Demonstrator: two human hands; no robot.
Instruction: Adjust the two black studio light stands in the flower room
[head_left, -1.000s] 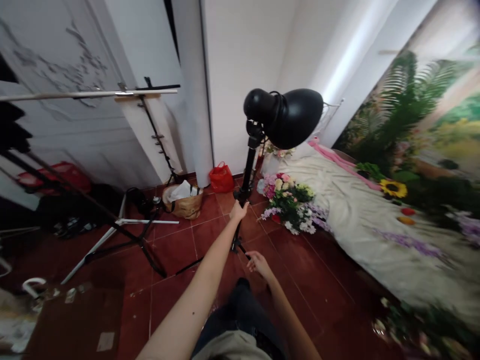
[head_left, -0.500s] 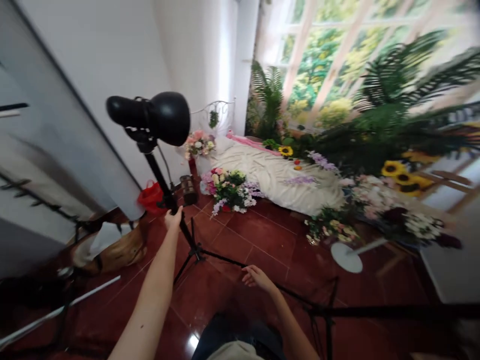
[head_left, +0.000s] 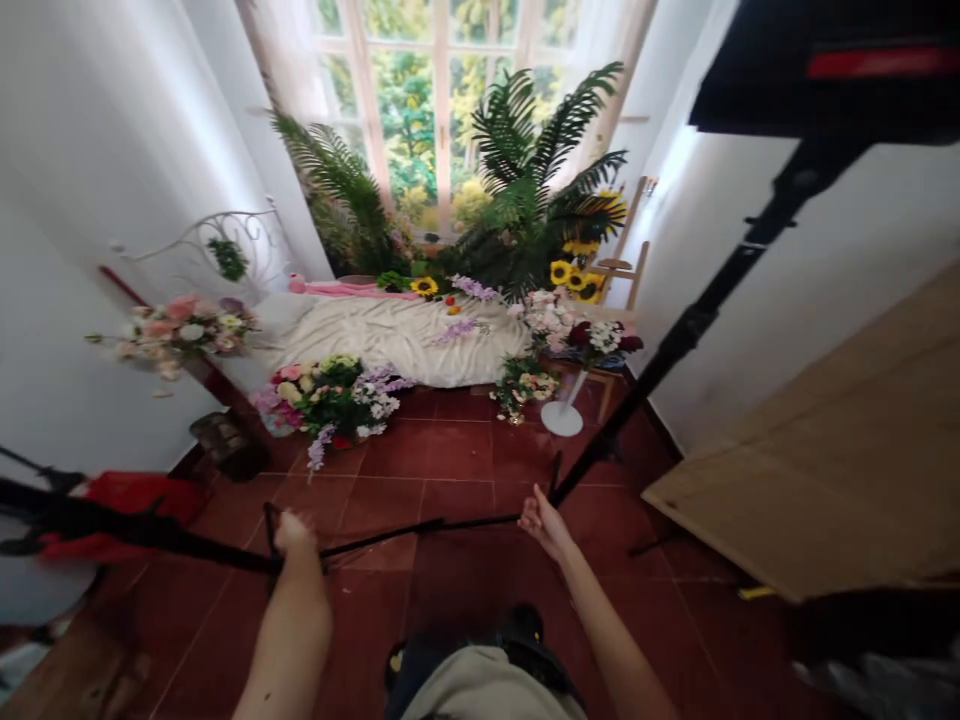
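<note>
My left hand [head_left: 295, 532] is blurred beside the lower end of the left black stand [head_left: 180, 540]; its fingers are too smeared to show whether they grip anything. My right hand [head_left: 545, 524] is open, its fingers loosely bent, in front of the foot of the right black stand [head_left: 660, 365]. Nothing shows in its palm. Thin black legs run low across the floor between my hands. The right stand slants up to a black lamp head with a red strip [head_left: 877, 65] at the top right.
A cream-draped bed [head_left: 420, 345] with flowers stands ahead, below a window backdrop [head_left: 409, 120] and palm leaves [head_left: 525, 150]. A bouquet [head_left: 330, 400] sits on the red tiled floor [head_left: 457, 450]. At right is a wooden board [head_left: 825, 440]; at left, a red bag [head_left: 142, 495].
The view has swung right, bringing the right stand and board in. The left lamp head has left the view. My left hand is now lower along its stand, and my right hand is nearer the right stand.
</note>
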